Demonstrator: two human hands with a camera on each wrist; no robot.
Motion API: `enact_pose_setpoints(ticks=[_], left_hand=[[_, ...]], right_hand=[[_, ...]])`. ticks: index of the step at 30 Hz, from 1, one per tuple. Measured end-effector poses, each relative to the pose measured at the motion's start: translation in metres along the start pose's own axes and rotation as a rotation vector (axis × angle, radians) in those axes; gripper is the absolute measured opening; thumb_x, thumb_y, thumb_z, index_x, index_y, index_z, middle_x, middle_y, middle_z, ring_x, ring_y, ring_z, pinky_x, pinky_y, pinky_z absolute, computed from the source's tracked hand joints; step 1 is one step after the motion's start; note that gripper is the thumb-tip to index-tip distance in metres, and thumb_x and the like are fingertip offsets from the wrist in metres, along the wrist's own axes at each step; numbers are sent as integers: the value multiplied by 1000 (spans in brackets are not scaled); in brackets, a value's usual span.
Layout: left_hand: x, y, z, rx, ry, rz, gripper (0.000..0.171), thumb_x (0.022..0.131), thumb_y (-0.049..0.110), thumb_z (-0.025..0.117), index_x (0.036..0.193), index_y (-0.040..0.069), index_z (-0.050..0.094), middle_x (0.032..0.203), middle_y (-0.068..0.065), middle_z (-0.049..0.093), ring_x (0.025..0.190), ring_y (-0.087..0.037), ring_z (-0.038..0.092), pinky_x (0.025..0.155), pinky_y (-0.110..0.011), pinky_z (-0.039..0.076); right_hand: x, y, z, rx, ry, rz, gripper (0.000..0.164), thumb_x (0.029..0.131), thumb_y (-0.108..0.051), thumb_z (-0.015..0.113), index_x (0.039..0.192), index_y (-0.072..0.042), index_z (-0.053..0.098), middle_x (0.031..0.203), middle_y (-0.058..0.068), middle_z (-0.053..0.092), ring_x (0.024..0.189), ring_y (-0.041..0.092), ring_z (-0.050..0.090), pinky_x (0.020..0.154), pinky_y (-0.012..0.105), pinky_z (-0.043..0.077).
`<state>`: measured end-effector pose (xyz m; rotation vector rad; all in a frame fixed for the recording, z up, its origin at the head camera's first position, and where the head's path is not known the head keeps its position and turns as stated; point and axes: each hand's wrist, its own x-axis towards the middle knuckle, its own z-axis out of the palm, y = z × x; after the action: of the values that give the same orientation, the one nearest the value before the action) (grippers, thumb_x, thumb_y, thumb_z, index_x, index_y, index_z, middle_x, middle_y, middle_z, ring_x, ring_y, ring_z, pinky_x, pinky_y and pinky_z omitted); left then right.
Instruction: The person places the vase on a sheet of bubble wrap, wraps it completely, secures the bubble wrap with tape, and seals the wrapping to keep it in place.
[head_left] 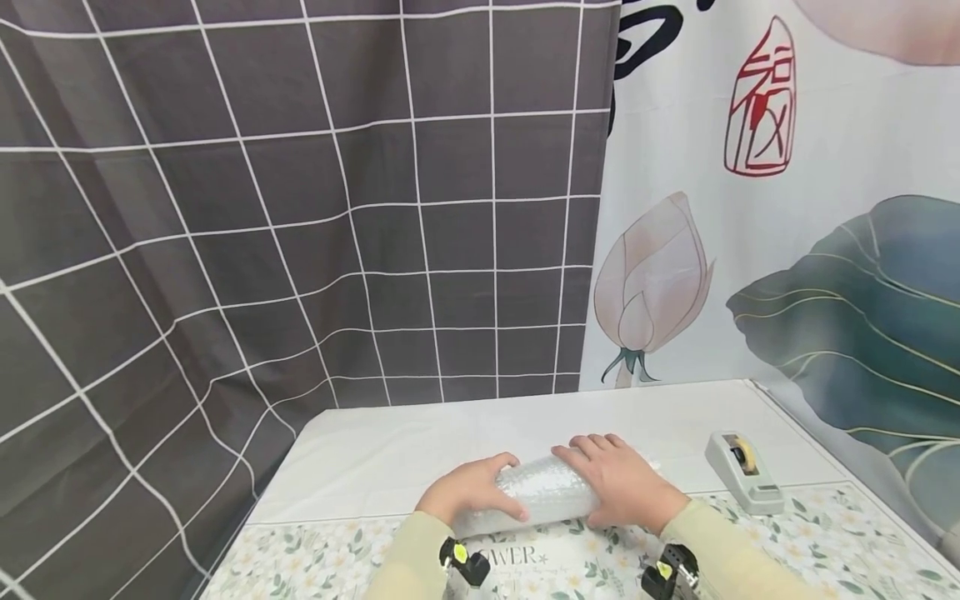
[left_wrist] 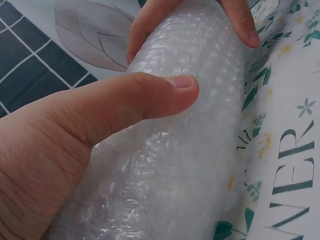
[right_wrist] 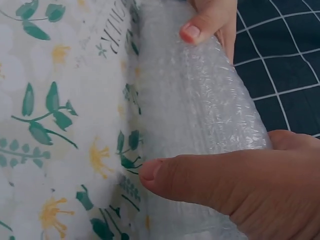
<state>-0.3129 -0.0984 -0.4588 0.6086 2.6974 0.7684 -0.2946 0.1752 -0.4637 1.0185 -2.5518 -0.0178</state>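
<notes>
A roll of clear bubble wrap [head_left: 551,487] lies across the floral part of the table, between both hands. My left hand [head_left: 472,492] grips its left part, the thumb laid over the near side. Toward the other end my right hand [head_left: 618,482] holds the roll, fingers over the top and thumb on the near side. In the left wrist view the left thumb [left_wrist: 160,95] crosses the bubbled surface. The right thumb [right_wrist: 175,175] presses the wrap in the right wrist view. Whatever may be inside the roll is hidden.
A light grey tape dispenser [head_left: 744,472] with yellowish tape stands to the right on the table. Beneath the hands lies a floral mat [head_left: 322,554] with printed letters. A dark grid curtain [head_left: 450,208] hangs behind and to the left, a white printed one [head_left: 675,150] at right.
</notes>
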Motion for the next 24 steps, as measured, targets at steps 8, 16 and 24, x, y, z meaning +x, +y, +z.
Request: enact_pose_setpoints(ticks=[8, 16, 24], left_hand=[[-2, 1, 2, 177, 78, 47, 97, 64, 62, 82, 149, 28, 48, 135, -2, 60, 120, -26, 58, 100, -50, 50], [-10, 11, 7, 392, 194, 115, 93, 63, 54, 86, 145, 25, 54, 115, 1, 58, 97, -14, 56, 92, -38, 53], [-12, 11, 14, 459, 280, 136, 93, 62, 49, 88, 143, 21, 54, 110, 2, 56, 95, -13, 53, 90, -35, 51]], right_hand=[[8, 6, -3, 79, -63, 29, 93, 52, -40, 87, 136, -14, 56, 116, 5, 63, 102, 27, 62, 88, 50, 55], [19, 11, -9, 245, -198, 103, 95, 45, -34, 90, 133, -15, 60, 110, 1, 64, 92, 24, 62, 80, 47, 58], [28, 14, -15, 398, -324, 151, 88, 42, -29, 90, 126, -16, 64, 101, -7, 61, 87, 15, 60, 79, 41, 57]])
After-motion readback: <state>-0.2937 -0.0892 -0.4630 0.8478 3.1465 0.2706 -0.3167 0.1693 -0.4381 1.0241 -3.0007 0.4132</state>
